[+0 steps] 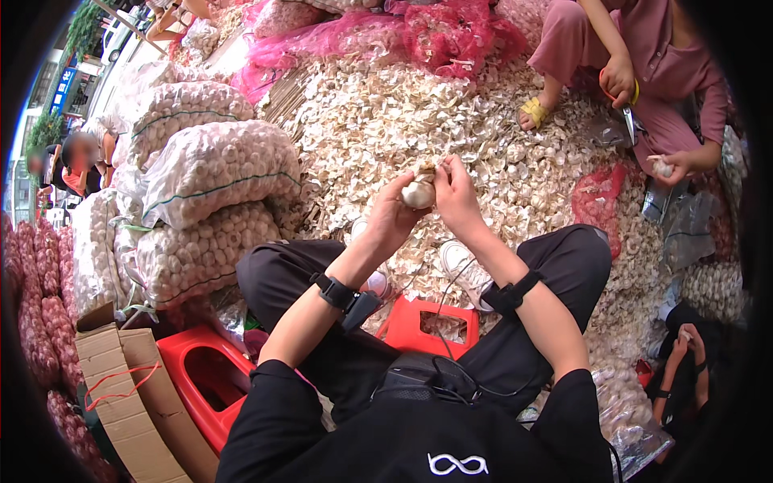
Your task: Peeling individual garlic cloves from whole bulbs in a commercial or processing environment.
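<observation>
A whitish garlic bulb (418,195) is held up in front of me, its brownish dry top pointing away. My left hand (390,219) is closed around the bulb's left side, thumb along its upper edge. At its right side, my right hand (458,198) pinches at the dry skin near the top; whether a loose piece of skin is between those fingertips is hard to make out. Beneath both hands spreads a thick layer of dry garlic skins (354,121).
Mesh sacks of garlic (221,173) are stacked at the left, near a red plastic stool (211,378) and a cardboard box (133,402). Pink netting (354,40) lies at the back. To the right, a person in pink holds scissors (630,121) and a garlic bulb (663,167).
</observation>
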A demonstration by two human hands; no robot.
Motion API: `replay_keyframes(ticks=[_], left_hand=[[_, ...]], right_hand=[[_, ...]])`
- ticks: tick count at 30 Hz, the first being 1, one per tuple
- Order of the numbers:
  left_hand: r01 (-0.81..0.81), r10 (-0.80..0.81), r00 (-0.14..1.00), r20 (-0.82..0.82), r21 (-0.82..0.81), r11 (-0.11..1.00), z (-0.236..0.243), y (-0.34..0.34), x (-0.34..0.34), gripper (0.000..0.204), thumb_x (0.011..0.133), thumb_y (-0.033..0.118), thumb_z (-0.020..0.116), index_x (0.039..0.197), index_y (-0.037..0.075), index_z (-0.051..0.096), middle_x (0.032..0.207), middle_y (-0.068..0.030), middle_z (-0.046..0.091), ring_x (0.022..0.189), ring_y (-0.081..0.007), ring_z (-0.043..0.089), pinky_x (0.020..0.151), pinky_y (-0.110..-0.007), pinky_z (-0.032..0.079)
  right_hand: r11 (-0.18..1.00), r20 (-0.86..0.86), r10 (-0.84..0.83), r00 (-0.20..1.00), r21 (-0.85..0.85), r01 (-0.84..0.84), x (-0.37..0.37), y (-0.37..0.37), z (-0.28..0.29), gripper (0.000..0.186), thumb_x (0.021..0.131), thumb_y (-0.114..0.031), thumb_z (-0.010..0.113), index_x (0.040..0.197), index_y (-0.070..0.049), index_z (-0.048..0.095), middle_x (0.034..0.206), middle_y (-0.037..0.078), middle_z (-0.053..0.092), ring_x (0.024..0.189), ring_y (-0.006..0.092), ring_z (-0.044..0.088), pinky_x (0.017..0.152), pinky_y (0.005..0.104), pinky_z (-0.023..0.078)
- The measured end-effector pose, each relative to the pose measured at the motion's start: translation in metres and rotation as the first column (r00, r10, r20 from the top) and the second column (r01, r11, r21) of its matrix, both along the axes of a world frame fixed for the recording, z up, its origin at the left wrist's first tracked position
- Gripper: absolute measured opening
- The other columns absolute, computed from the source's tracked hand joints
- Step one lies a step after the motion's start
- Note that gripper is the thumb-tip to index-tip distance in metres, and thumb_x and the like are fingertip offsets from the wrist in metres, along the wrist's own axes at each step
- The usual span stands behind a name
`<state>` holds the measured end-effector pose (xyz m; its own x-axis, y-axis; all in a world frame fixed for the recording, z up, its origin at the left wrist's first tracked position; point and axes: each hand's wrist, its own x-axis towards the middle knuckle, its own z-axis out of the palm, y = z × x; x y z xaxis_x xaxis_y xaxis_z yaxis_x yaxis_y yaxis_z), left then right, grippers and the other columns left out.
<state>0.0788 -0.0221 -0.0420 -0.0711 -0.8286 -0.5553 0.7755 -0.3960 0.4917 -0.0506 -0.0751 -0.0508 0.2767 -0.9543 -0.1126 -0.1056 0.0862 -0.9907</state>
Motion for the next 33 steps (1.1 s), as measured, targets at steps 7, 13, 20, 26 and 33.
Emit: replay_keyframes(ticks=[7,13,20,26,33], left_hand=[[0.124,-0.073,0.965,0.252,-0.193,0.973,0.014,0.002,-0.004,0.033,0.094,0.02,0.057,0.121,0.0,0.056,0.104,-0.0056,0.065,0.094,-0.014,0.063,0.084,-0.03,0.051],[0.181,0.145,0.528,0.837,-0.278,0.943,-0.003,0.002,0.0,0.025,0.099,0.019,0.052,0.11,-0.001,0.063,0.08,-0.0015,0.061,0.069,-0.0055,0.049,0.058,-0.025,0.042],[0.288,0.368,0.01,0.93,-0.355,0.889,0.007,-0.006,0.003,0.024,0.1,0.017,0.049,0.094,-0.001,0.063,0.067,-0.0191,0.059,0.059,-0.0294,0.062,0.052,-0.036,0.046],[0.304,0.439,-0.063,0.896,-0.402,0.864,0.005,-0.012,0.015,0.038,0.103,0.02,0.042,0.074,0.001,0.057,0.058,-0.0112,0.059,0.047,-0.0212,0.059,0.042,-0.032,0.042],[-0.04,0.06,0.809,0.585,-0.047,0.998,-0.012,-0.003,0.008,0.033,0.099,0.034,0.048,0.119,0.008,0.046,0.122,-0.0092,0.057,0.106,-0.0171,0.057,0.086,-0.035,0.047]], right_hand=[[0.977,0.119,-0.135,0.984,0.184,0.112,-0.008,-0.022,-0.02,0.021,0.097,-0.019,0.048,0.104,0.0,0.053,0.091,0.012,0.063,0.082,0.0191,0.06,0.074,0.032,0.047],[0.721,0.412,0.089,0.907,0.602,-0.344,-0.004,-0.004,0.006,0.036,0.098,-0.029,0.051,0.125,-0.005,0.047,0.096,0.007,0.06,0.078,0.0157,0.064,0.07,0.0311,0.054],[0.884,0.376,0.189,0.907,0.336,-0.324,-0.002,0.003,0.014,0.053,0.086,-0.021,0.07,0.126,-0.001,0.041,0.105,0.013,0.06,0.084,0.0178,0.066,0.064,0.029,0.056],[0.816,0.5,0.068,0.863,0.47,-0.337,-0.005,0.008,0.007,0.028,0.094,-0.031,0.055,0.11,-0.008,0.058,0.088,0.004,0.064,0.069,0.0108,0.061,0.054,0.0214,0.048],[0.974,0.364,0.118,0.924,0.14,-0.18,0.001,0.003,-0.007,0.026,0.096,-0.017,0.054,0.118,-0.005,0.062,0.105,0.004,0.066,0.091,0.0116,0.061,0.078,0.0242,0.05]])
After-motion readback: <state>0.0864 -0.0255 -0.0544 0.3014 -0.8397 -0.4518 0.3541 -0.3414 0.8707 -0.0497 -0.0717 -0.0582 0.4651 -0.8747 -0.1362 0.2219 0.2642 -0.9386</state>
